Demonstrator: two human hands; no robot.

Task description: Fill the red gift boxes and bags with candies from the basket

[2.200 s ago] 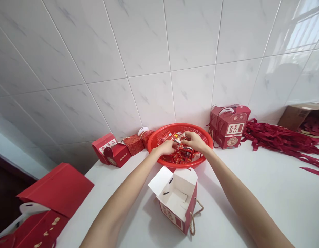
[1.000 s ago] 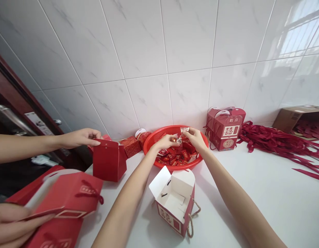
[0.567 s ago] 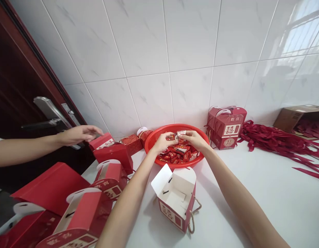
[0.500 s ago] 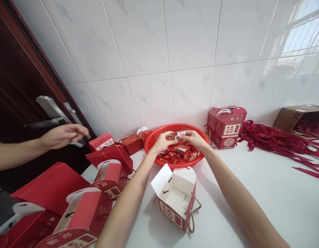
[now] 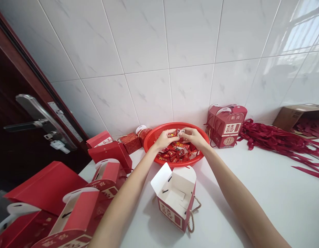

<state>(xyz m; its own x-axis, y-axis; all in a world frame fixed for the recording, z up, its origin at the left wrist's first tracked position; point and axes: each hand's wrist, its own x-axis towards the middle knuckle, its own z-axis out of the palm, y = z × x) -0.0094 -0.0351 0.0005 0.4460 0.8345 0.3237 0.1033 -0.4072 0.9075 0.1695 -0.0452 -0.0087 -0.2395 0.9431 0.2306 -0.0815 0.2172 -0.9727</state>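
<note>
Over a red plastic basket (image 5: 148, 151) my left hand (image 5: 165, 140) and my right hand (image 5: 194, 138) meet, fingertips pinched on small red-and-white wrapped candies (image 5: 180, 132). How many pieces each hand has is hidden by the fingers. More red wrapped candies (image 5: 174, 153) fill the basket beneath them. In front of the basket, between my forearms, a red gift box (image 5: 172, 203) with a white inside stands with its top flaps up. Nothing shows inside it, and a twisted rope handle (image 5: 191, 218) hangs at its right side.
Several red gift boxes (image 5: 84, 210) crowd the left side of the white table (image 5: 226, 199). Closed boxes (image 5: 227, 129) stand right of the basket, beside a heap of dark red ribbons (image 5: 273, 139) and a cardboard box (image 5: 290, 117). A dark door (image 5: 9, 103) with a metal handle is at left.
Another person's hand by the door at left has gone from view, and the door handle with its keys now shows. My hands stay over the basket, turning the candies slightly between the fingers.
</note>
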